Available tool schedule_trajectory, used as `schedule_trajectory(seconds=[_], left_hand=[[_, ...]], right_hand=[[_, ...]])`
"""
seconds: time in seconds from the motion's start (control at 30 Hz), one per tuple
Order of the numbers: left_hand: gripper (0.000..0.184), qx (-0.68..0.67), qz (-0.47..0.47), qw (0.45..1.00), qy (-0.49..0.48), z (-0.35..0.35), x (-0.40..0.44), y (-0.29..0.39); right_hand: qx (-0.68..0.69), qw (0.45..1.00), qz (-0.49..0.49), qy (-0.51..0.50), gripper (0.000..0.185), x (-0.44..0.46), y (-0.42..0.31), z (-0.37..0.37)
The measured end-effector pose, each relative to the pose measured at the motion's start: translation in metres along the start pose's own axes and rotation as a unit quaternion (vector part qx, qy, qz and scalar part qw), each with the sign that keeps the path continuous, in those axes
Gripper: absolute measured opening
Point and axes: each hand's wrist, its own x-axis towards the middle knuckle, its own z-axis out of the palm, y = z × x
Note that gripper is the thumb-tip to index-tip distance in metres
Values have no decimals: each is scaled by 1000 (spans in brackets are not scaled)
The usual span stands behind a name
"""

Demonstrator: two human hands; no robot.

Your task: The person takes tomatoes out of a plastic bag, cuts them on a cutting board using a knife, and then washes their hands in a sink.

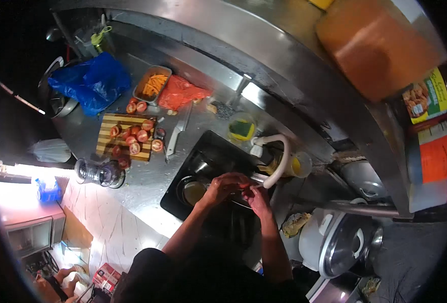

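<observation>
Both hands are together over the black sink [210,141], close under the white curved faucet [284,151]. My left hand [226,184] has its fingers curled inward, and a small reddish patch shows at the fingertips. My right hand [257,200] meets it there with its fingers bent. What lies between them is too small and hidden to name. Below my left hand, a round pan or bowl [193,192] sits in the sink. To the left, halved tomatoes [134,148] lie on a striped wooden cutting board [104,136], with a white-handled knife [173,141] beside it.
Behind the board stand a metal tray of orange strips [154,86], a red plastic bag [183,95] and a blue bag [92,83]. A glass jar [99,173] lies near the counter edge. A sponge [242,130] sits behind the sink; a large white pot [317,237] stands right.
</observation>
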Motion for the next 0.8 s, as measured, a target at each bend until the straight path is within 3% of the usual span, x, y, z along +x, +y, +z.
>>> schedule_trajectory(seconds=[0.03,0.1,0.17,0.33,0.37,0.43,0.53,0.8], left_hand=[[24,-94,-21,995,-12,6,2,-3],[30,-134,-58,989,-33,17,4,-4],[41,-23,-83,995,-51,23,9,17],[52,-78,-37,995,48,54,-8,-48],[53,-107,-24,991,72,59,-12,-57],[51,-27,-36,996,81,56,-13,-53],[47,21,-96,993,67,49,-15,-34],[35,87,-152,977,118,56,-15,-34]], right_hand=[[14,1000,10,9,30,-9,-11,4],[20,999,9,25,26,-19,-24,13],[-2,999,-26,24,28,-24,-19,5],[-6,997,-76,27,31,-7,14,-16],[-65,992,-89,52,30,-6,19,-16],[-183,971,-117,101,29,-9,21,-4],[-211,951,-185,128,21,-16,21,17],[-243,941,-143,186,19,-5,36,17]])
